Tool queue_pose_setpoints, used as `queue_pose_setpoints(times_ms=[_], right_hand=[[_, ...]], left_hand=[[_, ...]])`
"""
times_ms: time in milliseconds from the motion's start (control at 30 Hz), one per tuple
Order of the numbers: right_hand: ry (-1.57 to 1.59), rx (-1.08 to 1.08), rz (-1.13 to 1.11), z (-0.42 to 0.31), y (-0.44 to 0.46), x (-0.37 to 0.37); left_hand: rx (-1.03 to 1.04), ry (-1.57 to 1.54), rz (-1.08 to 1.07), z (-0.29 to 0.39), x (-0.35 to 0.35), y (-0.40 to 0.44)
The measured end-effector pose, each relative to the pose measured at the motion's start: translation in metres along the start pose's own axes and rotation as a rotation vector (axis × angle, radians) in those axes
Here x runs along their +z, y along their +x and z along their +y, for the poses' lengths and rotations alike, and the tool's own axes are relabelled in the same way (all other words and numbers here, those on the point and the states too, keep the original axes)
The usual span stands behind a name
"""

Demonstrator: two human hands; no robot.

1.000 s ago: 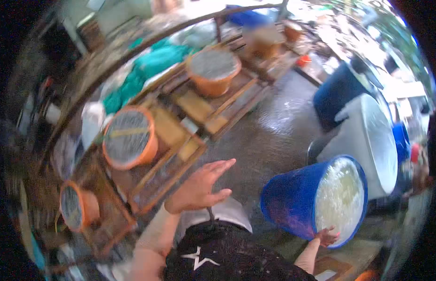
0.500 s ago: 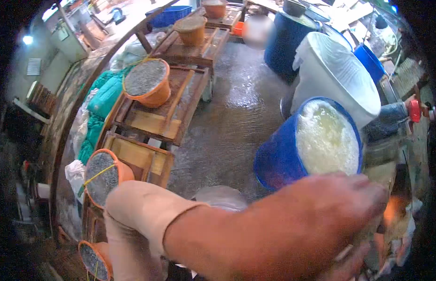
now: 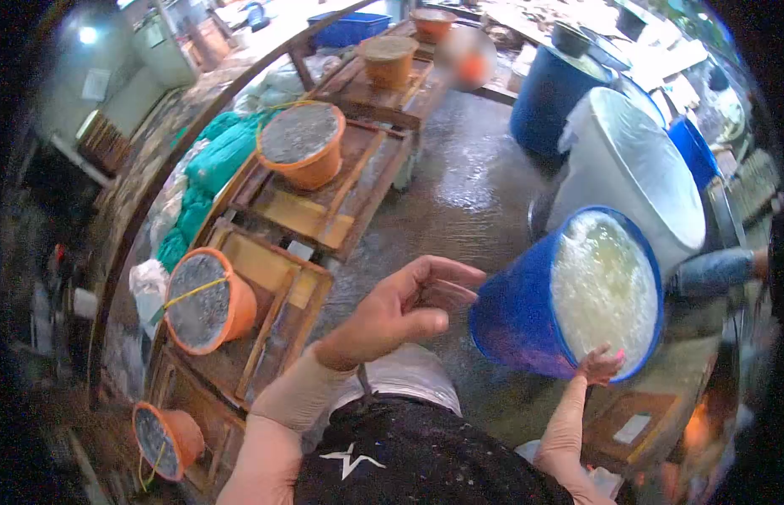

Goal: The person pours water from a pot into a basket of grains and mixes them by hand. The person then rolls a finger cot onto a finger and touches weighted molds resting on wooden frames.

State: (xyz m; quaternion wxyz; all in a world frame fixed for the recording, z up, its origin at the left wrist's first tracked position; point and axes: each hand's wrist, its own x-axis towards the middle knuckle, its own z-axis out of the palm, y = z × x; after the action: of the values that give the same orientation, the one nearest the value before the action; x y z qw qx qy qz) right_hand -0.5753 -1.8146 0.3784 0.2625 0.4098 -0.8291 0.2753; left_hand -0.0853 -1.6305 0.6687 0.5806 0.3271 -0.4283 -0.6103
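My left hand (image 3: 402,305) is raised in front of my body with nothing in it, thumb apart from the loosely bent fingers. It is just left of a large blue barrel (image 3: 517,313), apart from it. Whitish, foamy liquid (image 3: 602,290) fills the barrel up near its rim. My right hand (image 3: 601,365) is at the barrel's near rim, over the edge of the foam. Its fingers look curled, and a small pink spot shows at them; what it is I cannot make out.
Orange tubs of grey material (image 3: 198,303) stand on wooden frames (image 3: 282,290) along the left. Behind the barrel is a white-lined tub (image 3: 577,194), then a dark blue drum (image 3: 544,101). The floor (image 3: 459,185) is wet. Someone's jeans-clad leg (image 3: 714,271) shows at right.
An arm that stretched across the view toward the right has drawn back; my left hand is now left of the barrel. My right hand now shows at the barrel's rim. The view has shifted.
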Motion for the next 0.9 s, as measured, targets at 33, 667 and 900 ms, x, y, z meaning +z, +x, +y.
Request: queue_pose_setpoints(times_ms=[33, 667, 900], right_hand=[[0.003, -0.045, 0.035, 0.011, 0.002, 0.011], [-0.038, 0.127, -0.036, 0.001, 0.0, 0.006], [0.012, 0.133, -0.077, 0.006, 0.003, 0.007]], left_hand=[[-0.034, 0.166, 0.158, -0.033, -0.022, -0.005], [-0.164, 0.824, 0.19, -0.167, -0.027, -0.069], [-0.206, 0.754, 0.15, -0.168, -0.021, -0.063]])
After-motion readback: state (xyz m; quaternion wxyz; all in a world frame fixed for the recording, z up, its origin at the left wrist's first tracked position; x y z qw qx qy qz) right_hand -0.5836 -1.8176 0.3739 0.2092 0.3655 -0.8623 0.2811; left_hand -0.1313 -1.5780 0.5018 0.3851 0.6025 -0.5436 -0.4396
